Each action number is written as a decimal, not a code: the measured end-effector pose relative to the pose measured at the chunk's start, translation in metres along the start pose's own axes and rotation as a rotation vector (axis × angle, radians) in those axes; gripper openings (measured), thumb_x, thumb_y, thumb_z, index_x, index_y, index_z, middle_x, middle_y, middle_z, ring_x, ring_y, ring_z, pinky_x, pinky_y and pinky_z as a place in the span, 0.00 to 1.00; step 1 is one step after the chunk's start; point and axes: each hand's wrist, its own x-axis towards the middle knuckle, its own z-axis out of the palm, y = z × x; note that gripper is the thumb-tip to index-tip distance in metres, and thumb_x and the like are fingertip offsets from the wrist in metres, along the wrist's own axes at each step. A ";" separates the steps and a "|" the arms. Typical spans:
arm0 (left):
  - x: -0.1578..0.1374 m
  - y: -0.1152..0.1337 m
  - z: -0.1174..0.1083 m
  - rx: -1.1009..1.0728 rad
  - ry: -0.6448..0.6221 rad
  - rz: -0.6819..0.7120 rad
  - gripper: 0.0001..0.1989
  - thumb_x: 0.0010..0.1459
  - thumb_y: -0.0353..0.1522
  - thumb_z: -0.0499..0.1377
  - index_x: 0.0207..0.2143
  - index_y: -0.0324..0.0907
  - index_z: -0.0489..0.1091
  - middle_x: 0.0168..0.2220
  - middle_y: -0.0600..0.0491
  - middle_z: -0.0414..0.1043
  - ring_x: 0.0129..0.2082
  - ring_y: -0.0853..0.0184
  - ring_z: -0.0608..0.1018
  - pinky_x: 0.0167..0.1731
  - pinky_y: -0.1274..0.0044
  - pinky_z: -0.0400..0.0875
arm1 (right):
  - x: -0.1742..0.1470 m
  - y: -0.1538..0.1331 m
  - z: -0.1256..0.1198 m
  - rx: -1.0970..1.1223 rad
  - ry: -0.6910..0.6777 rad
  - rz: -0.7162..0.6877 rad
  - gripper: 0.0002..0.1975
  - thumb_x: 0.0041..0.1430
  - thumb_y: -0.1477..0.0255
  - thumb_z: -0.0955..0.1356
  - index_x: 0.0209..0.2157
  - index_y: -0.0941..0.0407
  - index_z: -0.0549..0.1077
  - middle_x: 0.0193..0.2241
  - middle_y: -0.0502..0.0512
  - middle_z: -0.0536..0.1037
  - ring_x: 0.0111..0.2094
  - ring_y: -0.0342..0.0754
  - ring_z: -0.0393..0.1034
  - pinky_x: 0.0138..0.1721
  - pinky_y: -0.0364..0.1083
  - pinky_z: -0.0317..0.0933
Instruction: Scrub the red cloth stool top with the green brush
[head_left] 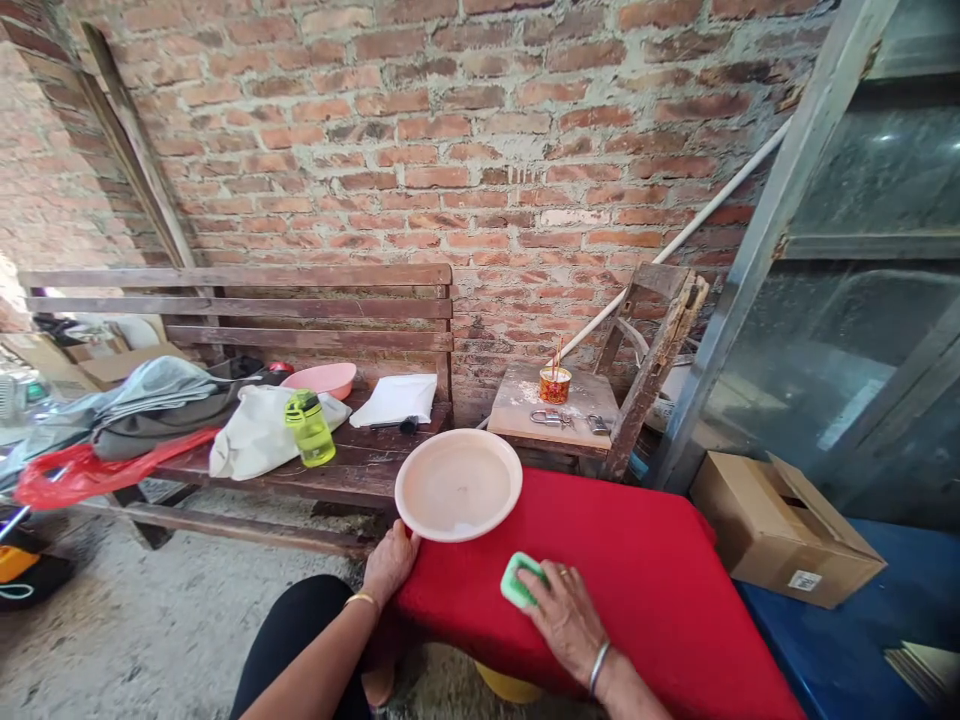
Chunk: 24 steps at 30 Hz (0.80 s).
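Observation:
My right hand (pixel 570 615) grips a green sponge (pixel 519 578) over the red cloth (pixel 630 540) covering a table. The fingers lie across the sponge's right side, and it looks pressed flat to the cloth. Near the table's left edge, my left hand (pixel 391 565) has its fingers curled at the lower left rim of a pale pink basin (pixel 459 486); some fingertips are hidden. The basin stands on the table's far left corner and appears to contain water.
A wooden bench (pixel 300 335) on the left bears a green bottle (pixel 311 430), a pink bowl (pixel 322 380) and bags. Behind the table, a wooden chair (pixel 517 418) holds a red tin (pixel 555 385) with sticks and metal locks (pixel 551 418). A cardboard box (pixel 780 530) sits right.

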 end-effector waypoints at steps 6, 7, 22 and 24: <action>-0.002 0.003 -0.001 -0.003 -0.008 -0.008 0.23 0.68 0.46 0.42 0.48 0.38 0.64 0.49 0.36 0.75 0.50 0.53 0.78 0.48 0.65 0.67 | -0.037 0.158 -0.027 -0.230 0.063 0.682 0.24 0.67 0.62 0.57 0.58 0.50 0.71 0.38 0.69 0.77 0.37 0.61 0.75 0.37 0.57 0.65; -0.003 0.004 -0.002 -0.011 -0.007 -0.009 0.23 0.68 0.46 0.42 0.48 0.38 0.64 0.48 0.36 0.75 0.50 0.52 0.78 0.48 0.65 0.67 | -0.046 0.179 -0.028 -0.238 0.100 0.789 0.26 0.67 0.61 0.55 0.58 0.50 0.71 0.36 0.70 0.76 0.36 0.63 0.75 0.35 0.58 0.64; -0.005 0.005 -0.006 -0.029 -0.026 -0.020 0.20 0.68 0.45 0.44 0.46 0.40 0.63 0.50 0.37 0.74 0.51 0.52 0.78 0.49 0.63 0.67 | -0.015 -0.017 0.039 0.058 0.088 -0.267 0.25 0.62 0.61 0.66 0.60 0.36 0.65 0.53 0.52 0.76 0.50 0.54 0.71 0.52 0.56 0.64; -0.006 0.006 -0.008 -0.024 -0.031 -0.019 0.20 0.68 0.45 0.44 0.47 0.40 0.63 0.50 0.37 0.74 0.51 0.52 0.77 0.49 0.63 0.67 | -0.016 0.003 0.036 0.059 0.120 -0.213 0.24 0.62 0.63 0.66 0.60 0.35 0.66 0.52 0.51 0.77 0.50 0.54 0.71 0.52 0.56 0.65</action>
